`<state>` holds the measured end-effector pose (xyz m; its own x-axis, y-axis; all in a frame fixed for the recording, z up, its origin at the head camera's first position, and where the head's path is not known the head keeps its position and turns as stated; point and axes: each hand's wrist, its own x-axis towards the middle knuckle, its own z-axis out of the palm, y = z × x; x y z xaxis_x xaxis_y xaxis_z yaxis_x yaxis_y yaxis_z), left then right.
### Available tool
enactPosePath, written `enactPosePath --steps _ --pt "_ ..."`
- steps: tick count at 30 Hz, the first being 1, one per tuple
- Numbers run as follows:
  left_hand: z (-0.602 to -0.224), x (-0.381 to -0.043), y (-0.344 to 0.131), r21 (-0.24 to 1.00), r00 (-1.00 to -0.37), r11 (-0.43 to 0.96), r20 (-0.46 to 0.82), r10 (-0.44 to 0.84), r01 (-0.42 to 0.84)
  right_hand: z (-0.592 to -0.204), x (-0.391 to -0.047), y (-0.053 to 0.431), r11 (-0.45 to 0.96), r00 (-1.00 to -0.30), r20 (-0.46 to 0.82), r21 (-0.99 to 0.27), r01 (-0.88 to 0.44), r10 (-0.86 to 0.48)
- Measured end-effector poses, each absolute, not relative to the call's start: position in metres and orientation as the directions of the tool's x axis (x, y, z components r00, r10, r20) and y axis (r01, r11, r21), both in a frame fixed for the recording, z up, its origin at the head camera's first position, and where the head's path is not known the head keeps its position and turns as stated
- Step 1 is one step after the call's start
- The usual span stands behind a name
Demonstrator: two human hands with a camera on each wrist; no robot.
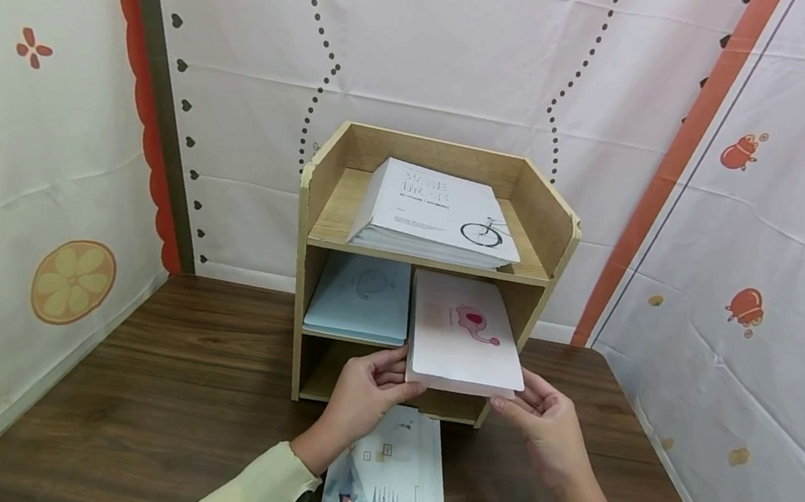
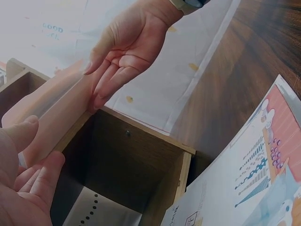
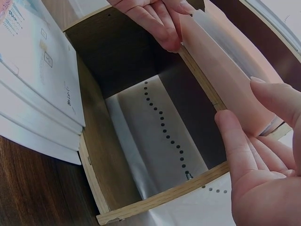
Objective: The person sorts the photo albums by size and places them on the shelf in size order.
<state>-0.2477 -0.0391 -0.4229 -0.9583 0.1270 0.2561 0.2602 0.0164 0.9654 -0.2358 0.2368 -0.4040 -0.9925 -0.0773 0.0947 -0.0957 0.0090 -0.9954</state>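
A stack of pale pink notebooks (image 1: 469, 326) lies flat on the right side of the middle shelf, its near end jutting past the shelf front. Its top cover carries a pink drawing. My left hand (image 1: 368, 389) grips the near left corner, thumb above and fingers beneath. At the near right corner, my right hand (image 1: 548, 432) holds the stack in the same way. Both wrist views show the pink page edges (image 2: 61, 110) between the hands. Beside them on that shelf lie light blue notebooks (image 1: 359, 296).
The wooden shelf unit (image 1: 553, 219) stands on the dark table (image 1: 204, 394). White books with a bicycle drawing (image 1: 446, 206) lie on its top level. A stack of illustrated books (image 1: 385, 483) rests on the table in front, between my forearms. Printed white cloth (image 1: 435, 46) hangs around.
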Motion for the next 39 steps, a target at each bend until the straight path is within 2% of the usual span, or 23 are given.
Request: enactPosePath --steps 39 --pt "-0.4313 -0.2524 -0.0359 0.948 -0.953 0.099 0.298 0.055 0.302 -0.4131 -0.2447 0.2388 -0.033 -0.983 0.173 -0.985 -0.172 -0.067"
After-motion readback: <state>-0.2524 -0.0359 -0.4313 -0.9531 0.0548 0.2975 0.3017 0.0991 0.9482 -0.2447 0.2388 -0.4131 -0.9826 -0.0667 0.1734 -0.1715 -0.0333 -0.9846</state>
